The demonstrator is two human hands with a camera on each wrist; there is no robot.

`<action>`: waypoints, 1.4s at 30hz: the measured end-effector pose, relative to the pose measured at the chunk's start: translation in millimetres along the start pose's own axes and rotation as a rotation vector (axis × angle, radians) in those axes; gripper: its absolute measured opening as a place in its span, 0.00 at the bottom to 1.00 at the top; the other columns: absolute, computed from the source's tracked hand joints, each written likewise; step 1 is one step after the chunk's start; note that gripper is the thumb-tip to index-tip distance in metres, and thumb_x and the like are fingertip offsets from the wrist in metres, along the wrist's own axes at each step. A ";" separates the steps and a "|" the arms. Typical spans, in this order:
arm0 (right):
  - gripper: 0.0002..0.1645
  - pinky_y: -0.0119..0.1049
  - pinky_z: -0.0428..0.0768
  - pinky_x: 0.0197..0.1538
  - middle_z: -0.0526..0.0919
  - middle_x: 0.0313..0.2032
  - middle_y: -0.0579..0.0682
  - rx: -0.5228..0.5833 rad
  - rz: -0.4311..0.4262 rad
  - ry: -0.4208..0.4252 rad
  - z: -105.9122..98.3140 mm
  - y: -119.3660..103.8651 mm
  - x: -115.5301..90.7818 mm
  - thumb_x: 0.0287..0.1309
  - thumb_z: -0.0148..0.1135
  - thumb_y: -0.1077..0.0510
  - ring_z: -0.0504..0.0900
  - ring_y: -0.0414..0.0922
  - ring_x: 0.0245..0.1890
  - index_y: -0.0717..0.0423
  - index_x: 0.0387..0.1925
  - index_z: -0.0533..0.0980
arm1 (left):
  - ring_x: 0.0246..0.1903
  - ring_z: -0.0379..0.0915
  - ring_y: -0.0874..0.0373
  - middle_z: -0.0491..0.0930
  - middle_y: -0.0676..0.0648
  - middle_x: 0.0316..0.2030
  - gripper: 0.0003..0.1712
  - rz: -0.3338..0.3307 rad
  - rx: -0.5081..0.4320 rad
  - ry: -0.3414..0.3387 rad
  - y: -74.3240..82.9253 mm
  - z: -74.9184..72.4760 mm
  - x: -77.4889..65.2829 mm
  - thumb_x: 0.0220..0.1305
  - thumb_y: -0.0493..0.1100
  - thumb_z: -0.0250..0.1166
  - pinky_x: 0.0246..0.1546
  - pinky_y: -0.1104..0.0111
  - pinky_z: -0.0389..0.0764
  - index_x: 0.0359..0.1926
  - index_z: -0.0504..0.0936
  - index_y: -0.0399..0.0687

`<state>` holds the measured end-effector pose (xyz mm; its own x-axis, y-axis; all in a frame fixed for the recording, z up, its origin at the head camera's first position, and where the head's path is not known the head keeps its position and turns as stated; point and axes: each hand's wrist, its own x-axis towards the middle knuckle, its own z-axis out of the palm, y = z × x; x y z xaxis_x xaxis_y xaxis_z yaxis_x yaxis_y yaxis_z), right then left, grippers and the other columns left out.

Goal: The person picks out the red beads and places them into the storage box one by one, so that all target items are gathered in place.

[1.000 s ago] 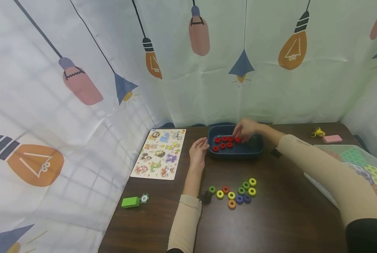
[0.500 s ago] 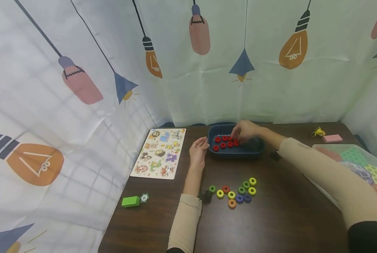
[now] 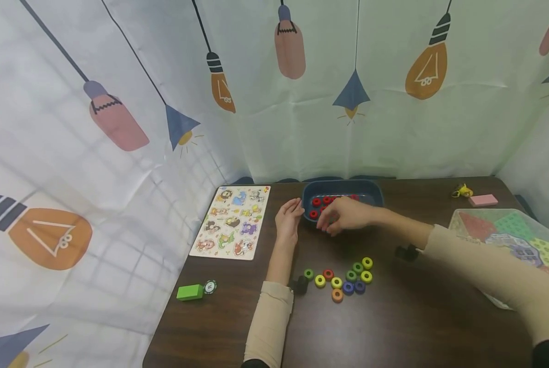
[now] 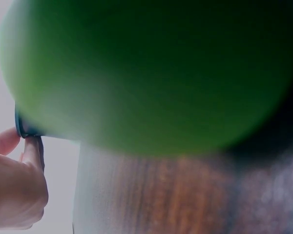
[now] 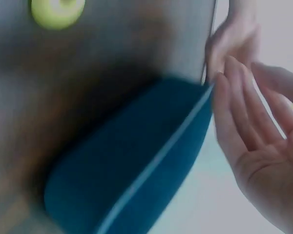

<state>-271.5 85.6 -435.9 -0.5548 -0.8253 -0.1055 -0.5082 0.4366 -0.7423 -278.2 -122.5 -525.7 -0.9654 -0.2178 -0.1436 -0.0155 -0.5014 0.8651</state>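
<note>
A dark blue tray (image 3: pixel 371 190) stands at the back of the table with several red rings (image 3: pixel 316 202) inside. At its left end my left hand (image 3: pixel 287 222) pinches the rim; the left wrist view shows thumb and fingers on either side of the tray wall (image 4: pixel 22 121). My right hand (image 3: pixel 348 213) hovers over the tray's front edge, fingers loosely bent and holding nothing, hiding part of the red rings. In the right wrist view its fingers (image 5: pixel 244 112) overlap the rim. Nearer on the table lie loose rings: yellow (image 3: pixel 366 276), green (image 3: pixel 358 268), blue (image 3: pixel 348 288), orange (image 3: pixel 337 295) and red (image 3: pixel 328 275).
An animal puzzle board (image 3: pixel 230 222) lies to the left, with a green block (image 3: pixel 189 292) and a round chip (image 3: pixel 210 286) nearer. A clear box (image 3: pixel 481 225) stands right, beyond it a pink block (image 3: pixel 483 200) and a small yellow figure (image 3: pixel 462 191). A printed curtain (image 3: pixel 311 133) hangs behind.
My right hand has left a red ring in the tray and moved toward me, over the front rim. My left hand has stayed at the tray's left end.
</note>
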 end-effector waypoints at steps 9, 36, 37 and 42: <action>0.17 0.32 0.81 0.40 0.87 0.38 0.40 -0.088 -0.038 -0.147 59.4 -4.5 -7.7 0.50 0.71 0.60 0.83 0.33 0.36 0.47 0.45 0.84 | 0.62 0.71 0.47 0.72 0.31 0.62 0.26 -0.004 -0.009 -0.010 -0.4 -0.5 0.6 0.59 0.19 0.57 0.51 0.70 0.79 0.60 0.70 0.27; 0.20 0.46 0.86 0.35 0.88 0.38 0.50 0.238 0.147 -0.151 19.1 8.4 -3.8 0.51 0.65 0.71 0.88 0.53 0.31 0.56 0.47 0.83 | 0.60 0.73 0.48 0.74 0.32 0.60 0.25 -0.009 -0.018 0.004 3.6 0.9 2.4 0.59 0.19 0.58 0.54 0.67 0.78 0.58 0.72 0.29; 0.20 0.46 0.86 0.35 0.88 0.39 0.51 0.230 0.153 -0.145 8.9 10.3 -3.2 0.52 0.64 0.71 0.88 0.53 0.31 0.57 0.48 0.82 | 0.61 0.73 0.48 0.74 0.32 0.60 0.25 -0.012 -0.018 0.003 3.6 0.7 2.6 0.59 0.19 0.58 0.55 0.67 0.78 0.59 0.72 0.29; 0.21 0.45 0.86 0.37 0.87 0.38 0.54 0.185 0.202 -0.062 -36.5 32.7 -1.7 0.54 0.63 0.71 0.88 0.53 0.32 0.63 0.52 0.79 | 0.62 0.72 0.48 0.73 0.32 0.61 0.26 -0.028 -0.017 -0.005 2.6 0.3 1.1 0.59 0.19 0.57 0.57 0.66 0.76 0.60 0.70 0.29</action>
<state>-311.2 114.4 -435.9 -0.5888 -0.7507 -0.2995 -0.2596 0.5266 -0.8095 -279.3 -123.8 -523.4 -0.9659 -0.1996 -0.1650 -0.0380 -0.5211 0.8526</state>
